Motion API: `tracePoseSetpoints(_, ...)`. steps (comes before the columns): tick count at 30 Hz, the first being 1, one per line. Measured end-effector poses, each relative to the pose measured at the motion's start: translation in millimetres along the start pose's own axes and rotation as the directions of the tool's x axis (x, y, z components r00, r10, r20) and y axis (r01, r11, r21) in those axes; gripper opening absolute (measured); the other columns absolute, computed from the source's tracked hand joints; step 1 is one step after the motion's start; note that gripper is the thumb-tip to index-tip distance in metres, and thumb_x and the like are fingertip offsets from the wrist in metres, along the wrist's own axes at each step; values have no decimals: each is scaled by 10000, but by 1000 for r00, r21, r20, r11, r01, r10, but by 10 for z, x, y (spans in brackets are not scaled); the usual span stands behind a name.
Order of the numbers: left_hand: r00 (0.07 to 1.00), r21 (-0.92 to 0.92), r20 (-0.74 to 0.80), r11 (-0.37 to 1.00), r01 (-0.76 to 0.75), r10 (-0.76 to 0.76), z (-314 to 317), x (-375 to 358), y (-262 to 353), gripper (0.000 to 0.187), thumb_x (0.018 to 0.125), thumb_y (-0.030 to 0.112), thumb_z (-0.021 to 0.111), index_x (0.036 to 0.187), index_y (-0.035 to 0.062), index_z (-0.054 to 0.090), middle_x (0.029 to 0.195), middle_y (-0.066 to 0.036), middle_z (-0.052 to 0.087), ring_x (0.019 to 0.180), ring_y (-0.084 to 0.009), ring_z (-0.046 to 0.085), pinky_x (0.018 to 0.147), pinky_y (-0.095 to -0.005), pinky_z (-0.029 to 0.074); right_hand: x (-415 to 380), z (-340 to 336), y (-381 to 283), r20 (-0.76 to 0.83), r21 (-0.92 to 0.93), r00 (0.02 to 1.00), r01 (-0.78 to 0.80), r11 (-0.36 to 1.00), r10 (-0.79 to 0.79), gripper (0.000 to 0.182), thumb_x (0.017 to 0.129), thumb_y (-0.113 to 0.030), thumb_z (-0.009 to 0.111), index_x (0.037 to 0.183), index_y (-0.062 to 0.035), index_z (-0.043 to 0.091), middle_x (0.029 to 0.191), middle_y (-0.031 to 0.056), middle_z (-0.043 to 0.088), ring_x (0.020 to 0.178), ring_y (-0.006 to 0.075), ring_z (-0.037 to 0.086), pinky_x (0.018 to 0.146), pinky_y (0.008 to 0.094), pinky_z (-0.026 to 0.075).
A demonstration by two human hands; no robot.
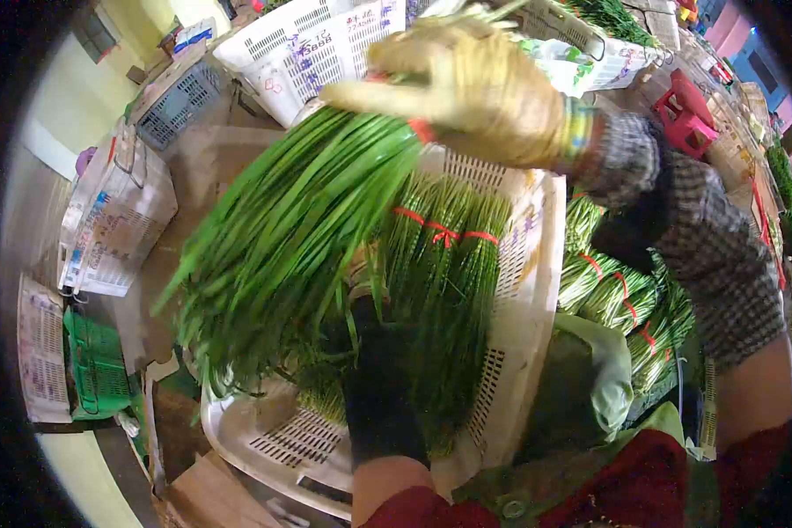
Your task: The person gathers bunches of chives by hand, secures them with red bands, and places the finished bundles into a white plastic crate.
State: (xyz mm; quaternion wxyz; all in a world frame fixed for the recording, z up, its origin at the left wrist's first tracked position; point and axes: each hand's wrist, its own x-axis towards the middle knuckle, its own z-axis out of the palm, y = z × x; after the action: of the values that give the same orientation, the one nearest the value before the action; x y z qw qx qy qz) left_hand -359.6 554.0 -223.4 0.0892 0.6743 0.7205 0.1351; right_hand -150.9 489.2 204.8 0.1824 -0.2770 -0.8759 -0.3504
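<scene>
My right hand (493, 97), in a yellowed work glove, grips a bunch of long green chives (299, 194) near its red tie (421, 130). The leaves fan out to the lower left over a white slotted crate (528, 290). My left hand (363, 264) is mostly hidden beneath those leaves; its dark sleeve reaches in from below, and I cannot see its fingers. Inside the crate lie tied bundles of greens (453, 224) with red bands around them. The right glove is blurred by motion.
More red-tied bundles (612, 290) lie to the right, beside a pale green plastic sheet (609, 370). A white crate (304, 53) stands behind. At left are a grey crate (178, 104), a white crate (119, 211) and a green basket (97, 363). A red stool (686, 114) stands upper right.
</scene>
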Motion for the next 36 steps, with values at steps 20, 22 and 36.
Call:
tracePoseSetpoints(20,996,128,50,988,-84,78,-1015,-345,247,507,800,455,667,1151,101,575,1013,-122,681,901,-318,677,735,-449,553,-1831,338,-689,511,470,828,-495,731,231,416,838,-344,612,1167,-90,603,1205,147,600,1036,356,578,906,468,457)
tracePoseSetpoints(22,984,156,149,980,-121,98,-1397,-489,369,549,809,471,645,1196,90,560,1015,-126,680,943,-319,667,786,-454,541,-1896,281,-714,574,474,769,-591,653,279,373,858,-340,604,1138,-95,621,1152,145,628,1001,357,591,895,458,464)
tracePoseSetpoints(36,985,-57,-57,985,-166,162,-1458,515,335,1041,707,512,772,1470,25,257,1445,-204,406,1338,-345,388,1111,-387,322,-1874,297,-801,498,409,756,-636,654,424,264,863,-325,596,1049,-153,670,749,103,615,753,318,583,683,457,474)
